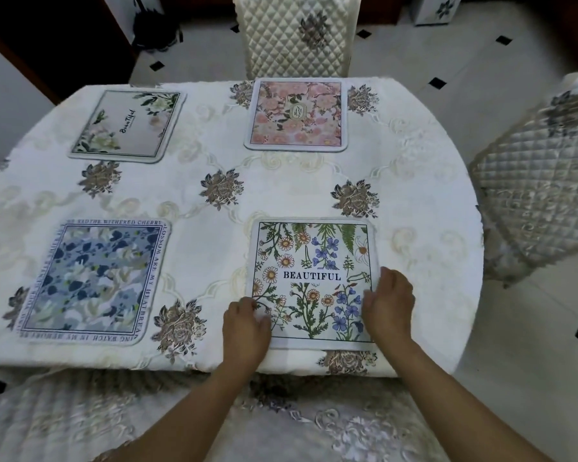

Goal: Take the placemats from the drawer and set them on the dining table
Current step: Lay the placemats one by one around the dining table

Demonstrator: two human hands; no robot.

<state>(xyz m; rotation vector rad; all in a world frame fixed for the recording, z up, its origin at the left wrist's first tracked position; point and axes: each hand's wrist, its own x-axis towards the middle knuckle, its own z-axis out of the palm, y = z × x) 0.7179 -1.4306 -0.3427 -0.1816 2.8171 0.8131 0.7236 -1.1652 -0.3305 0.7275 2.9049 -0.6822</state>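
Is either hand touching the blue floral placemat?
No: left hand and right hand both touch the wildflower placemat; the blue floral placemat lies untouched.

— Any words to read?
— "BEAUTIFUL" on the wildflower placemat [311, 258] by the table's [214, 155] near edge. "THE WITHERED CHERRY" rims the blue placemat [94, 281]. Script "Beautiful" marks the far-left placemat [127, 125].

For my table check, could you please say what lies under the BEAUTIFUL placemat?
It rests on the white embroidered tablecloth; anything directly beneath the placemat is covered.
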